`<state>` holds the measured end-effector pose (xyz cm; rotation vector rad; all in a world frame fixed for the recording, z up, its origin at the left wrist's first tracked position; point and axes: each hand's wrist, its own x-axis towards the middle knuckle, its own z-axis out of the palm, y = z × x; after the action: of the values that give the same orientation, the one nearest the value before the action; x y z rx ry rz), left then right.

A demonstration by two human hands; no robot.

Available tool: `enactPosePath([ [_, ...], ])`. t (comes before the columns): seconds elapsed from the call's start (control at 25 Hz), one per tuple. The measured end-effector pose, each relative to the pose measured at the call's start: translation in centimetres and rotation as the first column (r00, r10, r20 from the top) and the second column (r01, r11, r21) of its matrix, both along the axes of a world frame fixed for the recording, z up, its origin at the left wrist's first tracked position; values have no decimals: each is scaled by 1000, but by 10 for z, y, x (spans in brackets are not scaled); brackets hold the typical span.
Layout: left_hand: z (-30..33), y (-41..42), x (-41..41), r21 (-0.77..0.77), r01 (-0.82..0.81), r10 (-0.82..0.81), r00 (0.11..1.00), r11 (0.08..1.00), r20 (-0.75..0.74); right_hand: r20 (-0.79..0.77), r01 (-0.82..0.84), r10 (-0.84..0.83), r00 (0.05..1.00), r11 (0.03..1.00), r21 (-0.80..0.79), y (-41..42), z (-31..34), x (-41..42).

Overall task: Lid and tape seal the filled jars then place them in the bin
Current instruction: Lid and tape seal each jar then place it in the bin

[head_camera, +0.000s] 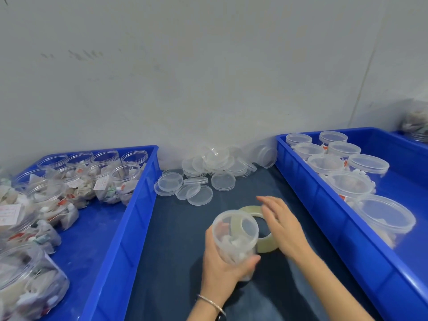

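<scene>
Now the left hand is gripping the lidded jar near the middle of the desk, while the right hand, fingers relaxed and holding nothing, is hovering over the tape roll lying at 3 o'clock of the jar. For a good seal, I think the left hand should be keeping the jar steady. Its long axis is tilting, the lid pointing toward 12 o'clock.

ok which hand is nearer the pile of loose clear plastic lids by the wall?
Right. The right hand hovers over the yellowish tape roll, fingertips pointing toward the pile of loose clear plastic lids. The left hand sits closer to the person, gripping the lidded clear jar.
</scene>
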<state>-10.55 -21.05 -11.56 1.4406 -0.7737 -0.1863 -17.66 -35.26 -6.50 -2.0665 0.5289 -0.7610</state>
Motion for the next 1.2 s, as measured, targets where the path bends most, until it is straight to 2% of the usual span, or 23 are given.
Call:
enactPosePath([
  [0.04, 2, 1, 0, 12, -10, 10, 1000, 1000, -6, -273, -22, -28, 962, 984, -176, -4, -10, -7],
  [0.08, 4, 1, 0, 31, -20, 20, 1000, 999, -5, -524, -119, -53, 850, 950, -289, -16, -25, -15],
  [0.12, 3, 1, 3, 47, -15, 15, 1000, 999, -8, -676, -224, -87, 731, 906, -358, -20, -35, -21],
  [0.16, 8, 2, 3, 64, -23, 23, 1000, 998, -5, -718, -274, -135, 683, 863, -424, -22, -47, -25],
  [0.24, 15, 5, 1, 81, 11, -8, 999, 997, -41, -672, -286, -230, 704, 775, -564, -17, -53, -30],
  [0.32, 26, 9, -2, 65, 15, -10, 997, 998, -77, -507, -105, -205, 837, 850, -517, -13, -40, -30],
  [0.36, 34, 11, -2, 38, -23, 25, 998, 999, -59, -384, 29, -166, 908, 941, -338, -12, -28, -29],
  [0.4, 43, 12, -1, 1, -83, 83, 996, 997, -16, -238, 116, -129, 963, 991, -68, -6, -11, -29],
  [0.44, 53, 13, 0, -42, -139, 140, 989, 989, 38, -70, 112, -101, 992, 976, 184, -1, 7, -31],
  [0.48, 66, 13, 0, -81, -160, 167, 982, 984, 84, 70, 78, -104, 992, 948, 309, 4, 22, -35],
  [0.52, 79, 13, 0, -100, -147, 159, 979, 984, 125, 141, 45, -93, 986, 949, 311, 9, 32, -41],
  [0.6, 102, 10, -4, -34, -34, 40, 978, 999, 203, 183, -31, 9, 983, 993, 117, 26, 46, -49],
  [0.68, 116, 7, -10, 88, 112, -129, 968, 990, 217, 160, -82, 97, 982, 992, -101, 40, 51, -54],
  [0.76, 120, 7, -14, 151, 182, -212, 954, 972, 212, 126, -102, 128, 984, 976, -194, 50, 54, -58],
  [0.84, 122, 10, -16, 145, 179, -209, 951, 973, 227, 91, -80, 104, 990, 970, -229, 53, 57, -61],
  [1.0, 122, 14, -23, 64, 78, -93, 954, 995, 284, 60, -4, 28, 998, 930, -368, 54, 59, -66],
  [1.08, 123, 14, -23, -51, 56, -45, 981, 997, 188, 34, -24, 42, 999, 903, -429, 53, 60, -70],
  [1.2, 126, 17, -13, -174, 55, -70, 994, 983, -84, -9, -65, 75, 997, 788, -613, 53, 61, -75],
])
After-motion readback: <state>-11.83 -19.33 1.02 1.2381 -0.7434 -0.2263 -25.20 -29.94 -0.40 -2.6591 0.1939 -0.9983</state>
